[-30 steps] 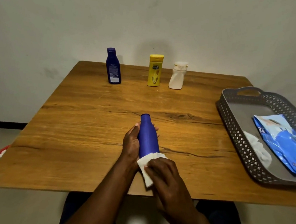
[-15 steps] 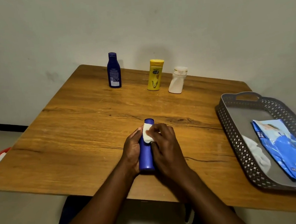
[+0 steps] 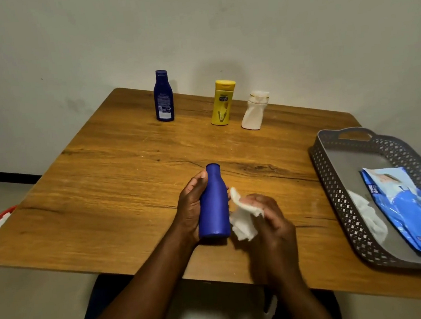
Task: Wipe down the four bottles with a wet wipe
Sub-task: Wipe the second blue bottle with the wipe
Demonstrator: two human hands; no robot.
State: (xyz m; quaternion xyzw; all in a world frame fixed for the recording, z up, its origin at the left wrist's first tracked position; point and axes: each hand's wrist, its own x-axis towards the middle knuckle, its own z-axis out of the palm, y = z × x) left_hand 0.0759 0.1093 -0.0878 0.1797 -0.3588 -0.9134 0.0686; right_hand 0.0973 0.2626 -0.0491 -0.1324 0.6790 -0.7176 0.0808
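Since half a second ago the right hand (image 3: 270, 220) has come off the blue bottle (image 3: 213, 205) and drawn back to its right side, taking the wet wipe (image 3: 244, 217) with it; the wipe, then pressed near the cap, now hangs crumpled just beside the bottle's lower body. The right hand's fingers are curled round the wipe, though the hand is a little blurred. The left hand (image 3: 193, 208) grips the blue bottle from the left, thumb near the neck, holding it over the near middle of the wooden surface (image 3: 108, 185) with its cap pointing away from the person. At the far edge stand three more bottles: a dark blue bottle (image 3: 163, 96), a yellow bottle (image 3: 223, 103) and a white bottle (image 3: 255, 111). To the right, a grey perforated tray (image 3: 337, 187) holds a blue wipes pack (image 3: 412, 211) and a crumpled white wipe (image 3: 368, 213).
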